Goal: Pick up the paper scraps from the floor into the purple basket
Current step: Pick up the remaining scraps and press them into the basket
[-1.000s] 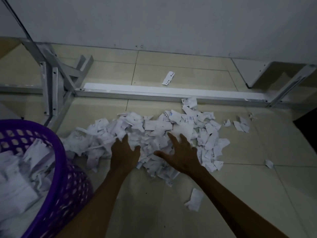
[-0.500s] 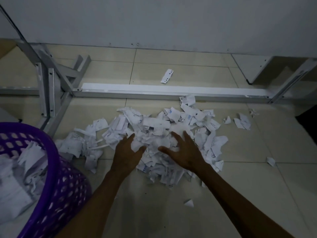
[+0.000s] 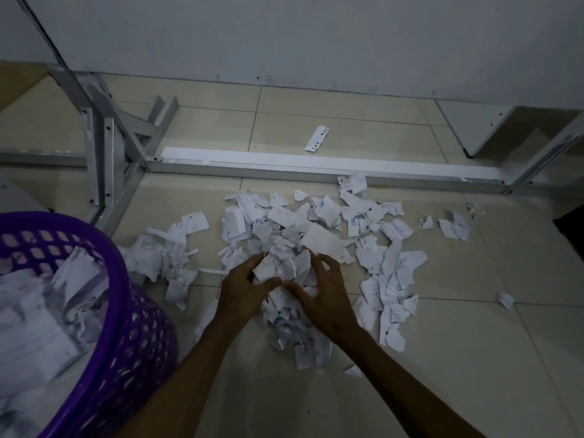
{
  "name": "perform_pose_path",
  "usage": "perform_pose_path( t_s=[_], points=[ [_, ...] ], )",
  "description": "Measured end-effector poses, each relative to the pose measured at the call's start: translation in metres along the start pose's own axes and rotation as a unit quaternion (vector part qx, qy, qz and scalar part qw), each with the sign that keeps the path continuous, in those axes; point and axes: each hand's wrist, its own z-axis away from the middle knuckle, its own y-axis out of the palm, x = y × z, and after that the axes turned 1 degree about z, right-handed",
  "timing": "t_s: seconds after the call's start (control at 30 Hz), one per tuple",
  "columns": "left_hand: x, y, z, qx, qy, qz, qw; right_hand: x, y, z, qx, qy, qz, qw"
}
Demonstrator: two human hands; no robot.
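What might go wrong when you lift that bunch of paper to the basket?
Loose bits may slip out between the left hand and right hand, since the bunch of scraps is only cupped. The purple basket already looks quite full, so more could spill. The strip behind the metal bar may get missed.

Dim room, perhaps an office, tiled floor [image 3: 347, 128], metal desk frame [image 3: 284, 167]

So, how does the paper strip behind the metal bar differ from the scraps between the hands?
The paper strip lies alone, flat and untouched beyond the metal bar; the bunched scraps are crumpled together, gripped by the left hand and right hand. The strip is long with punched holes; the scraps are irregular. Both are white paper.
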Motion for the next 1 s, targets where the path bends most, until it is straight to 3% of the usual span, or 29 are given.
perform_pose_path(
  t_s=[0.23, 0.47, 0.77, 1.0],
  points=[
    [-0.004, 0.007, 0.003, -0.009, -0.025, 0.091, 0.996, 0.009, 0.014, -0.004, -0.047, -0.011, -0.073, 0.996],
    [-0.02, 0.005, 0.007, -0.001, -0.024, 0.133, 0.991, 0.029, 0.004, -0.002, -0.083, 0.048, -0.176, 0.98],
    [-0.062, -0.008, 0.022, 0.017, -0.008, 0.193, 0.981, 0.06, -0.024, 0.001, -0.081, 0.041, -0.187, 0.978],
    [-0.096, -0.034, 0.036, 0.025, 0.023, 0.181, 0.983, 0.105, -0.05, 0.011, -0.098, 0.006, -0.192, 0.977]
  ],
)
